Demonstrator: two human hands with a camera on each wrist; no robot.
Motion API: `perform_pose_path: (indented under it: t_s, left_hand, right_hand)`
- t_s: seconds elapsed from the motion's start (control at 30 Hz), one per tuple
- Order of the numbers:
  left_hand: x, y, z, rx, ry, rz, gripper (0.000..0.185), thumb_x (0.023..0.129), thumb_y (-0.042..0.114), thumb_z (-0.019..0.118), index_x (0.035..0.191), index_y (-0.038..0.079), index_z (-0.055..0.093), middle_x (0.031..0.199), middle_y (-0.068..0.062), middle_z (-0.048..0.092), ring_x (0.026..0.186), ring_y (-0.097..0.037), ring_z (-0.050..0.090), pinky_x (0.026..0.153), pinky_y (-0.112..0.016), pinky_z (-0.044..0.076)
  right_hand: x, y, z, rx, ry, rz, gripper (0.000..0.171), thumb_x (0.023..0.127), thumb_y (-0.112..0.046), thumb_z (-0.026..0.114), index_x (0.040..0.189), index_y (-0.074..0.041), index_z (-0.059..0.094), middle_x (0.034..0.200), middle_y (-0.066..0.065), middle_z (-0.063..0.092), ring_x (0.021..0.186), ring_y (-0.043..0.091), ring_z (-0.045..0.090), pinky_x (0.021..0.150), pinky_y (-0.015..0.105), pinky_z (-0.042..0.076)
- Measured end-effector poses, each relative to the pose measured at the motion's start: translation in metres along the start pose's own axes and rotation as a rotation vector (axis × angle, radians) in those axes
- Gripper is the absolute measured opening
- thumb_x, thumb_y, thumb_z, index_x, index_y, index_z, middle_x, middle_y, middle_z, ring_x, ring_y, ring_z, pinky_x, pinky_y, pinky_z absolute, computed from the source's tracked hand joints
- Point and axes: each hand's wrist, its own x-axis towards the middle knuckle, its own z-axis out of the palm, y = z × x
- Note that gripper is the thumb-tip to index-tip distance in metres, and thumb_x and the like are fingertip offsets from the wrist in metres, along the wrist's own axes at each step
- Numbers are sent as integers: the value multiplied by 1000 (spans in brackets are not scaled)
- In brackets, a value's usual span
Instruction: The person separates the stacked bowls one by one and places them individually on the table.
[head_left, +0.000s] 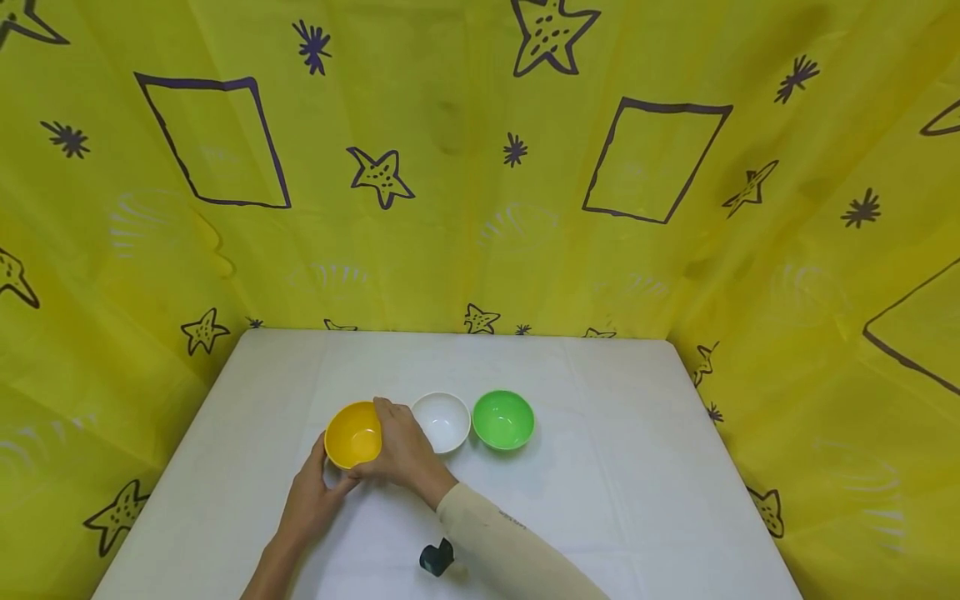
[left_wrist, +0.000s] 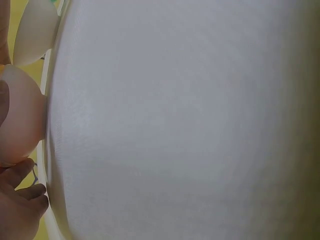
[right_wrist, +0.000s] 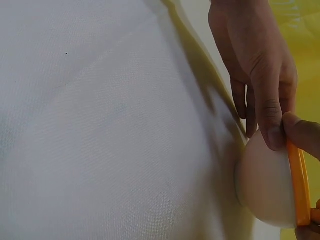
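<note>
The yellow bowl (head_left: 353, 434) sits on the white table (head_left: 637, 500), at the left end of a row of three bowls. The right hand (head_left: 405, 450) grips its rim, and the left hand (head_left: 311, 500) holds its near side. Beside it stand a white bowl (head_left: 442, 421) and a green bowl (head_left: 503, 419). All three bowls have nothing in them.

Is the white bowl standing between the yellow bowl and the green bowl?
Yes, in the head view the white bowl stands between the yellow bowl and the green bowl.
</note>
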Motion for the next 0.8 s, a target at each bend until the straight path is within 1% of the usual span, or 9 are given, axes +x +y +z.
perform_pose_path:
  t_s: [0.3,0.57,0.63,0.8]
  left_hand:
    - [-2,0,-2,-7,-17,-30,93,95,24,80,162,-8,22,163,-34,30,147,-56,31,120,-69,25]
    - [-4,1,-1,-24,21,10,92,93,20,82,160,-10,26,160,-36,34,144,-57,35,118,-70,29]
    - [-3,1,-1,-32,18,9,93,93,23,82,160,-9,26,161,-35,33,145,-56,34,118,-70,28]
    - [0,1,-3,-49,-20,-36,98,94,36,81,164,-2,24,165,-30,30,149,-54,30,120,-70,25]
  right_hand:
    - [-1,-1,1,-5,18,-17,108,74,-52,95,156,-3,44,152,7,54,134,20,54,110,26,48]
    - [-1,-4,-2,7,28,-23,111,74,-53,95,158,-5,41,155,7,52,136,20,52,111,26,47]
    - [0,-4,-6,10,39,-33,111,74,-53,94,158,-4,41,155,7,53,136,20,53,111,27,47]
    - [-2,1,-17,47,93,-75,108,74,-48,95,156,-2,43,153,10,55,135,25,54,112,33,48]
